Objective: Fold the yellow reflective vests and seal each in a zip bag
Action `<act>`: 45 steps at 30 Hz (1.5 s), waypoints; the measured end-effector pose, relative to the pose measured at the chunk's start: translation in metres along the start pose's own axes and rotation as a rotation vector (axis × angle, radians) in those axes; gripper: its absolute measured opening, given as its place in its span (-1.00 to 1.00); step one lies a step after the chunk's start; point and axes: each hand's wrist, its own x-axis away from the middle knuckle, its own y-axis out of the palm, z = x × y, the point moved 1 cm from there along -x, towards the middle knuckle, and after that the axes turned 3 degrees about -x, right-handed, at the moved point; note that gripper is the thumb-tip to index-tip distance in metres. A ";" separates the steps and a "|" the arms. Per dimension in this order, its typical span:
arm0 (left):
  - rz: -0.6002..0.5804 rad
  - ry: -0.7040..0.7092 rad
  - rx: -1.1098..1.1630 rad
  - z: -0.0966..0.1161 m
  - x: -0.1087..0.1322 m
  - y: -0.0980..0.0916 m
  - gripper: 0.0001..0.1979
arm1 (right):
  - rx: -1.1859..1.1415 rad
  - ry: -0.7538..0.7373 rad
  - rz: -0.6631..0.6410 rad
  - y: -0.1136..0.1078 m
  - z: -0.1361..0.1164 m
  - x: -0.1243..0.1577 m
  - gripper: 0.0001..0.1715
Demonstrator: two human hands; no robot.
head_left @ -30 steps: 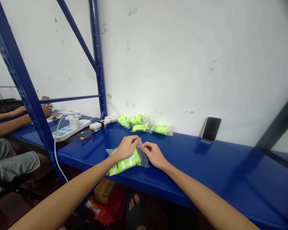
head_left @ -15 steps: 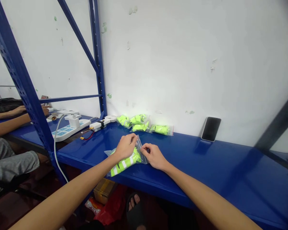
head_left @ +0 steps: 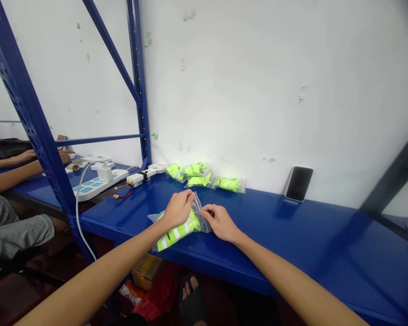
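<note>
Plastic bag (head_left: 204, 225) around hi-vis vest (head_left: 177, 234) sits pinched in grip of left hand (head_left: 178, 209) and right hand (head_left: 219, 222).

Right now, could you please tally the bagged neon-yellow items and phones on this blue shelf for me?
Bagged hi-vis vests against the wall: 4
Bagged hi-vis vest held by the left hand and right hand: 1
Smartphone: 1
Total: 6
</note>
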 end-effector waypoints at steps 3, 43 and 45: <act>0.002 0.010 0.002 0.000 0.000 0.001 -0.67 | 0.004 0.003 0.013 0.004 0.001 0.000 -0.73; 0.060 0.069 0.022 -0.009 -0.002 -0.012 -0.68 | -0.290 0.114 -0.084 0.006 -0.002 -0.001 -0.72; 0.050 0.071 0.017 -0.008 -0.002 -0.012 -0.68 | -0.273 0.123 -0.075 0.007 -0.002 -0.001 -0.74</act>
